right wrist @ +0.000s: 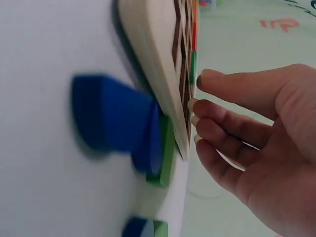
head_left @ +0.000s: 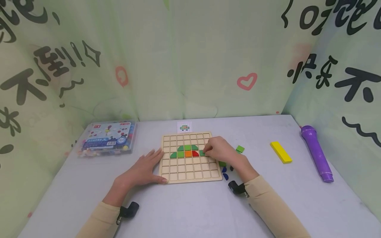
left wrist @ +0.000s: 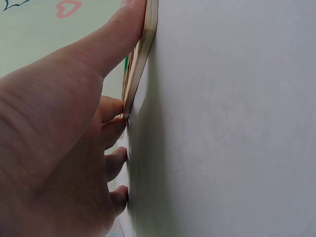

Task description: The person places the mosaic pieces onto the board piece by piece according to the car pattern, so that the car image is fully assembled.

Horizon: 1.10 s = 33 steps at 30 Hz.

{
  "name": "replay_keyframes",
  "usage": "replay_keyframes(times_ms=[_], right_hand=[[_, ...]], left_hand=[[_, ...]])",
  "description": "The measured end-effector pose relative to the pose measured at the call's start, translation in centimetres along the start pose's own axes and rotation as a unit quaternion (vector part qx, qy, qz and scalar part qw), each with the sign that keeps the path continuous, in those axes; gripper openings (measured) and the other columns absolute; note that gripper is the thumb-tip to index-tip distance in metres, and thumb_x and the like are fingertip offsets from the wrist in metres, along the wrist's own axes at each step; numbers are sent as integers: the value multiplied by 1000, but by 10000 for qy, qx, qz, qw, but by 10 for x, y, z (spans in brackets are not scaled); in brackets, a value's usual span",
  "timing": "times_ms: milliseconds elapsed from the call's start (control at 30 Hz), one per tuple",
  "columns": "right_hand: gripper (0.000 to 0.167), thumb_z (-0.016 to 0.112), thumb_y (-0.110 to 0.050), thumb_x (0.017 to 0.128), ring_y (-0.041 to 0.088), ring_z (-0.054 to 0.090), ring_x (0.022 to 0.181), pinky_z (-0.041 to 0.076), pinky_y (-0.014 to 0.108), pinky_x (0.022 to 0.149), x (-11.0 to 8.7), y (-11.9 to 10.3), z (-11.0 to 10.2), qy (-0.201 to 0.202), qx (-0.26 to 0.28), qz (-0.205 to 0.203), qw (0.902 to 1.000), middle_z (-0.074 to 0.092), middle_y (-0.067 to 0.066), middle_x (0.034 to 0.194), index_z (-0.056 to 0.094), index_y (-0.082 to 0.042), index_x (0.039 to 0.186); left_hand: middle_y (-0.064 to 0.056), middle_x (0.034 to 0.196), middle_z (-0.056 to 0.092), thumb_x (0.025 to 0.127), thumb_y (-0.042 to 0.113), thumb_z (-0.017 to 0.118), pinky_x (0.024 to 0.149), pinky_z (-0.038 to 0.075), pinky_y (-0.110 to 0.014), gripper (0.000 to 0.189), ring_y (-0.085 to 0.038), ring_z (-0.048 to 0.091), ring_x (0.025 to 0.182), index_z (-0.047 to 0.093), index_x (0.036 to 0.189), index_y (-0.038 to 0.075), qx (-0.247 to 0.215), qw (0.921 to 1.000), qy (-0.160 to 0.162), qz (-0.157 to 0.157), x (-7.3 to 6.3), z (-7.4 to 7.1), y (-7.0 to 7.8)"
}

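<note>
A wooden grid board (head_left: 190, 172) lies on the table with green, orange and red pieces in its cells. Across its left edge and near corner, my left hand (head_left: 143, 169) rests with fingers spread. The left wrist view shows that thumb along the board's side (left wrist: 140, 64). Over the board's right side, my right hand (head_left: 221, 150) touches near a green piece (head_left: 201, 153), partly covering it. In the right wrist view its thumb and fingers (right wrist: 217, 123) stand apart, with no piece visible between them. A red quarter-round piece (head_left: 195, 153) sits beside an orange square (head_left: 188, 153).
Right of the board lie loose green squares (head_left: 240, 149) and blue pieces (head_left: 225, 176). A pattern card (head_left: 184, 127) is behind the board. A plastic case (head_left: 108, 138) stands at back left. Farther right are a yellow block (head_left: 281, 152) and a purple cylinder (head_left: 317, 153).
</note>
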State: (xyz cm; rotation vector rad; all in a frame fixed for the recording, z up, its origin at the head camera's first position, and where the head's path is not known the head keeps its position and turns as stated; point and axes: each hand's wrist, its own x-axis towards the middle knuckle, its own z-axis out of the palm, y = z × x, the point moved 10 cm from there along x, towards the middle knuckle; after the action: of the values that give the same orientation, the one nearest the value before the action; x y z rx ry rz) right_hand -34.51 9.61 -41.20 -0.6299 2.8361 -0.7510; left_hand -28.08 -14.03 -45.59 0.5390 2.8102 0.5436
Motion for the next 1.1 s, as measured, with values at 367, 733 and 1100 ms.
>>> replay_keyframes(times_ms=[367, 733, 1100], right_hand=[[24, 66, -9, 90, 19, 63, 93, 55, 34, 80, -16, 40, -30, -186, 406, 544, 9975, 73, 10, 113, 75, -7, 111], [20, 71, -2, 84, 24, 57, 91, 54, 36, 81, -30, 73, -41, -594, 120, 747, 9954, 69, 10, 105, 76, -8, 102], [17, 74, 2, 81, 25, 54, 93, 53, 36, 84, -36, 87, -37, -717, 297, 848, 9934, 64, 7, 99, 73, -12, 90]], left_hand=[[-5, 168, 18, 72, 70, 74, 123, 15, -61, 117, -36, 14, 155, 22, 159, 12, -37, 10000, -5, -53, -1, 0, 0], [-4, 168, 18, 71, 70, 74, 123, 16, -60, 116, -36, 14, 155, 23, 159, 12, -23, 10000, 25, -79, -2, 0, -2], [-4, 168, 19, 71, 72, 73, 123, 16, -60, 118, -36, 15, 155, 23, 159, 13, -5, 10000, 33, -31, 0, 1, -2]])
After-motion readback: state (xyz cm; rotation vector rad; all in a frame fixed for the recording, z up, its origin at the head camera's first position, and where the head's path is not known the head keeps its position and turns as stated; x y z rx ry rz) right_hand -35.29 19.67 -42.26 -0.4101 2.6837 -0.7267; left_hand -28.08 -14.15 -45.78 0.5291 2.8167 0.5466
